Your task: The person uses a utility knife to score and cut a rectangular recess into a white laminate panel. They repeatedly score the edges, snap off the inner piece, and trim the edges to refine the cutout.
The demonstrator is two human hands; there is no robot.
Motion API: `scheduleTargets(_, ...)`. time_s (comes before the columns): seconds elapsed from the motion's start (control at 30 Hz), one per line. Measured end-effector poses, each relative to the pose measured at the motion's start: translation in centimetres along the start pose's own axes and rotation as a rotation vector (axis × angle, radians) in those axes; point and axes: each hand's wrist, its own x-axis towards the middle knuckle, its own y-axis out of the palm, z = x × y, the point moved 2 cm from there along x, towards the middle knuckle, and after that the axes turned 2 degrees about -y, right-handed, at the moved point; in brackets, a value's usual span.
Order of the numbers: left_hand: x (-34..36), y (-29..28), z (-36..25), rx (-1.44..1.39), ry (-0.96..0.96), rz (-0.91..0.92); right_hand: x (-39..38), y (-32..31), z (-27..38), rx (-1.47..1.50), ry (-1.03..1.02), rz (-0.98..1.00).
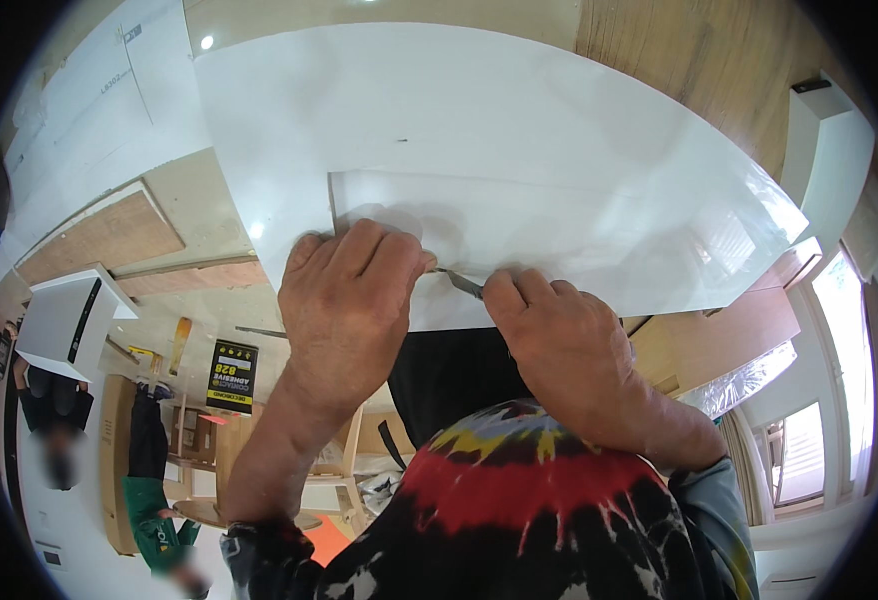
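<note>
My right hand [564,335] grips a knife [467,285], long axis slanting left and away; left hand [349,300] curled, hold unclear; black container [232,376], contents hidden

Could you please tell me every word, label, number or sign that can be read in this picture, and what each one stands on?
I describe the texts without copying their wording.
Black-and-yellow container: large letters and a number, readable but upside down.
White sheet at upper left: a short printed code, small and tilted.
Green shirt at lower left: pale lettering, too small to read surely.
Brown carton: faint marks, too small to read.
</note>
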Motion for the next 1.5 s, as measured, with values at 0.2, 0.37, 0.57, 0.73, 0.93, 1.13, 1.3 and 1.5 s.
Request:
scheduleTargets(0.2,-0.1,0.0,0.0,-0.023,-0.023,-0.006,0.3,0.1,-0.2,-0.019,-0.04,-0.002)
scheduleTargets(0.37,-0.4,0.3,0.2,-0.017,-0.022,-0.033,0.6,-0.3,-0.2,-0.006,-0.044,0.06)
scheduleTargets(0.57,-0.6,0.7,0.2,0.011,0.006,-0.052,0.7,-0.1,0.2,-0.026,-0.033,0.057)
scheduleTargets(0.73,-0.7,0.8,0.2,0.035,0.023,-0.062,1.0,-0.5,0.0,0.006,-0.036,0.106)
scheduleTargets(0.93,-0.4,0.5,0.2,0.023,-0.007,-0.053,0.7,-1.0,-1.8,0.338,0.054,0.097)
scheduleTargets(1.13,-0.6,0.6,0.0,0.014,-0.021,-0.04,-1.3,-1.8,-1.2,0.342,0.106,0.077)
scheduleTargets(1.3,-0.6,0.5,-0.1,0.001,-0.031,-0.039,-0.8,-2.0,-0.9,0.232,0.029,0.154)
scheduleTargets(1.5,-0.6,0.7,0.1,-0.01,-0.024,-0.059,-0.3,-1.6,-0.3,0.07,-0.009,0.122)
